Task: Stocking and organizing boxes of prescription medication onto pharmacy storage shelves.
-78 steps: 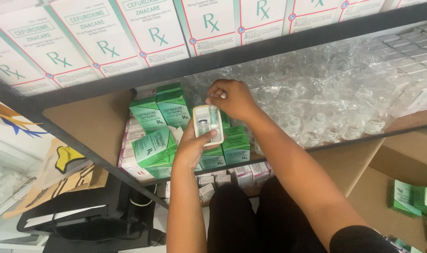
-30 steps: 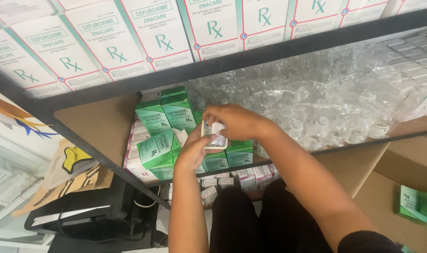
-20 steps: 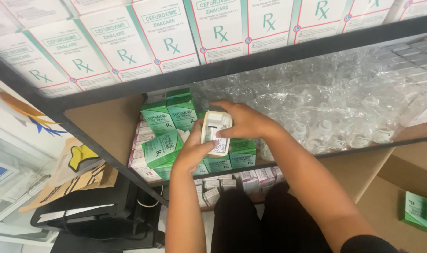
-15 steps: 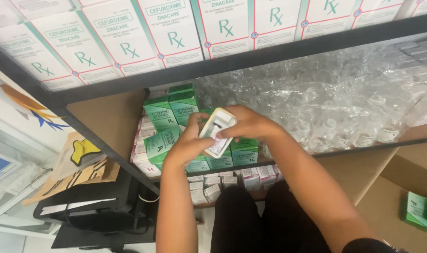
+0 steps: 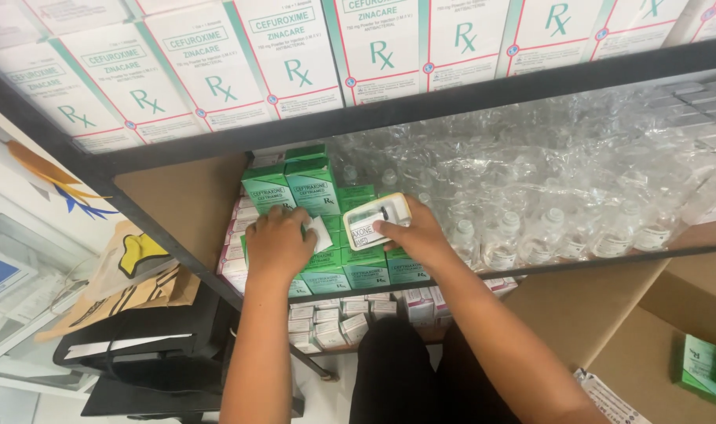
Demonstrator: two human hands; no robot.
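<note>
My right hand (image 5: 418, 234) grips a small white carton with a clear window (image 5: 379, 221), held flat just in front of the middle shelf. My left hand (image 5: 278, 245) rests on a stack of small green and white cartons (image 5: 315, 188) on that shelf, its fingers against one carton with an open white flap (image 5: 319, 233). More green cartons (image 5: 366, 273) lie in a row under both hands. Both forearms reach up from the bottom of the view.
Large white cartons (image 5: 287, 55) fill the shelf above. Clear plastic vials in wrap (image 5: 554, 196) crowd the right of the middle shelf. A dark metal shelf rail (image 5: 484, 93) crosses the view. Small pale boxes (image 5: 334, 322) sit lower down; a brown box with green cartons (image 5: 699, 369) stands at right.
My hands have come apart. The right one has turned the white windowed carton flat and carried it right, while the left has dropped onto the green cartons.
</note>
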